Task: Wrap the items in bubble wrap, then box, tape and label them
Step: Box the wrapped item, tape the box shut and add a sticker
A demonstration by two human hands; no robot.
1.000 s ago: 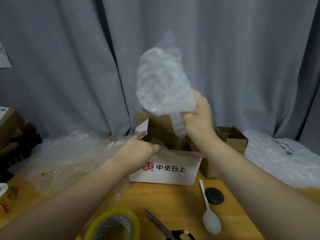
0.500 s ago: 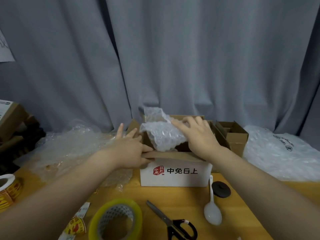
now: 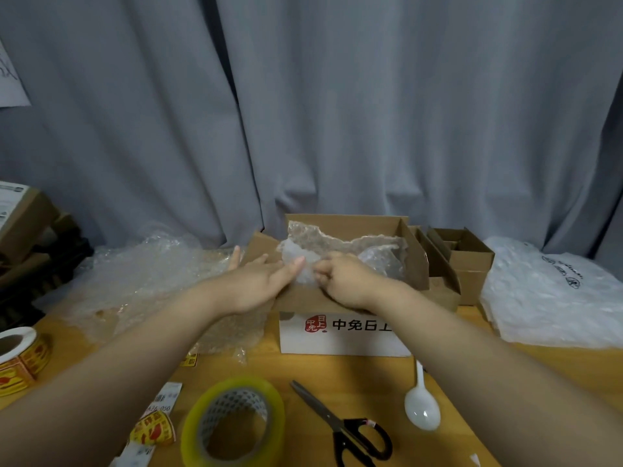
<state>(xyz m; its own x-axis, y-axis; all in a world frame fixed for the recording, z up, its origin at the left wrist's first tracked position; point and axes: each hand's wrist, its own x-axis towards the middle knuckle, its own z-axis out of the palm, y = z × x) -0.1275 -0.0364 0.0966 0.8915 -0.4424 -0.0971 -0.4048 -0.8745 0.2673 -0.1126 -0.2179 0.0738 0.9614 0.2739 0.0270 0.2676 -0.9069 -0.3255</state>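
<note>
Dim, soft light; wide-angle edge distortion.

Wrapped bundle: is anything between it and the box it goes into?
Nothing visible does. The wrapped bundle lies inside the open box; the left hand touches it and the right hand pinches it by the near wall.

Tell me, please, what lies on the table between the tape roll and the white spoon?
In the head view, black-handled scissors lie there on the wooden table, blades shut, between the tape roll and the white spoon.
</note>
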